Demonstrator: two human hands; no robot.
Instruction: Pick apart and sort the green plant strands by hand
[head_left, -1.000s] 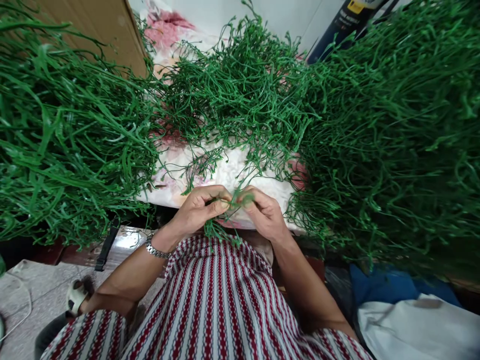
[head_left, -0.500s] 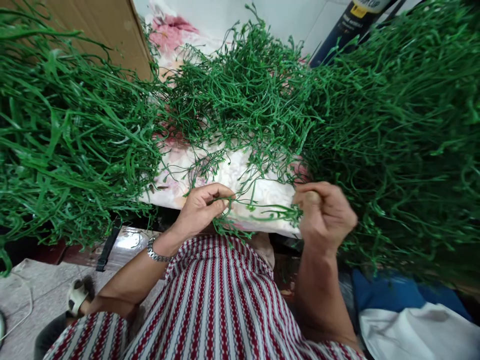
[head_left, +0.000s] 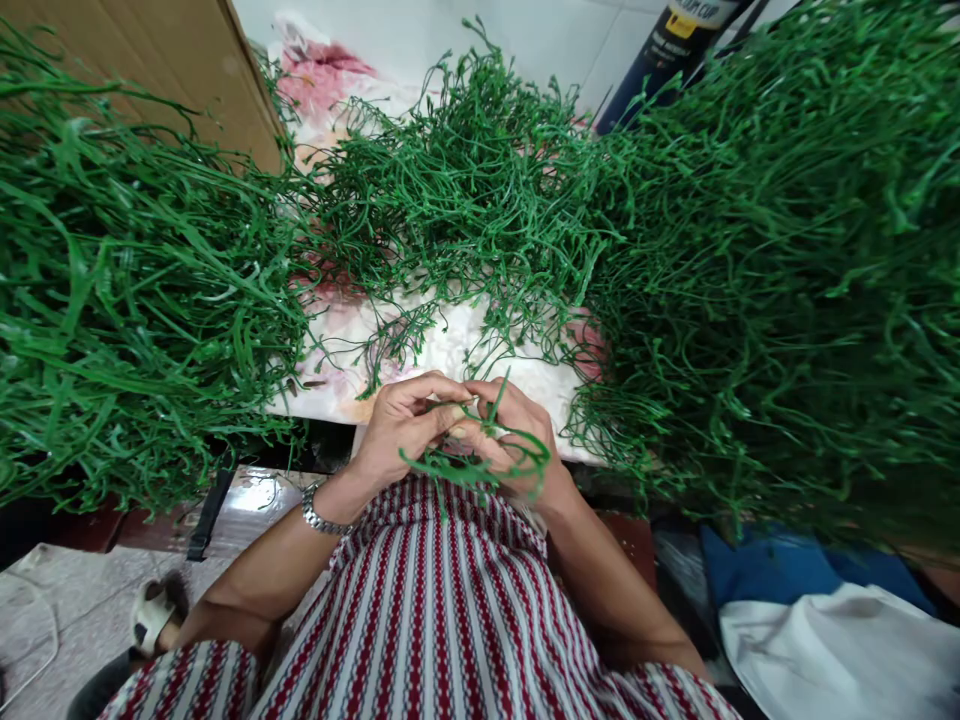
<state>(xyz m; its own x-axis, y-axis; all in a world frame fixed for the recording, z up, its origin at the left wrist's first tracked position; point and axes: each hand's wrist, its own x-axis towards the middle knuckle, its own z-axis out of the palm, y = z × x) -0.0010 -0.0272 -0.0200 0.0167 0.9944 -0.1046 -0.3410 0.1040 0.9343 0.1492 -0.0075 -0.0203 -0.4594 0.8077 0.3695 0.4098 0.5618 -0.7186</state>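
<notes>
The green sprig lies between the two hands, just off picture centre toward 6 o'clock, its curling long axis running roughly 9 to 3 o'clock, one slim tip pointing to 1. The left hand pinches it, thumb against forefinger; the right hand curls close, its grip hidden.
</notes>
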